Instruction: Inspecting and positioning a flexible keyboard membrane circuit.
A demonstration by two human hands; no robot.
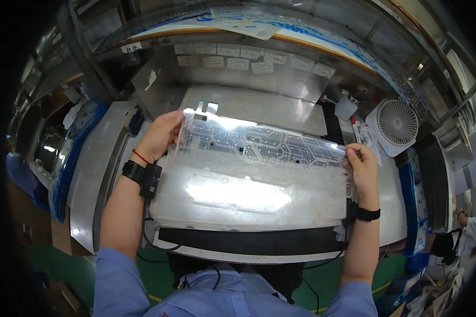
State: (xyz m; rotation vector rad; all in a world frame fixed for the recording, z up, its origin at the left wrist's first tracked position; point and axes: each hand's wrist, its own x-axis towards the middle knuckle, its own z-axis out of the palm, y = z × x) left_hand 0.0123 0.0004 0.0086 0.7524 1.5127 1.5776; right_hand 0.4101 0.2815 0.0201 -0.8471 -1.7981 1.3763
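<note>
My fingers are closed on both ends of a thin, clear plastic sheet printed with grey circuit-like lines [259,143]. At 10 o'clock my left hand [163,132] pinches its left edge near the upper corner, thumb on top; at 3 o'clock my right hand [363,166] nips the upper right corner between thumb and fingertips. The sheet spans the middle of my view, its printed band toward 12 o'clock, above a broad, shiny, silvery-grey flat stack [235,214]. Whether its lower part touches that stack I can't tell through the glare.

From its 11 o'clock corner juts a short, silvery flat tab [212,108]; I judge it could crease if that corner caught on something. Uneven pull between my hands could buckle the sheet, and too light a pinch on the right could let that corner slip. Between 2 and 3 o'clock stands a round white plastic fan [398,122]; if it blows, the film could flutter, though I can't tell whether it runs. Toward 7 o'clock a thin black cable [160,246] hangs below my left wrist, and could snag on the stack's edge and jerk my grip.
</note>
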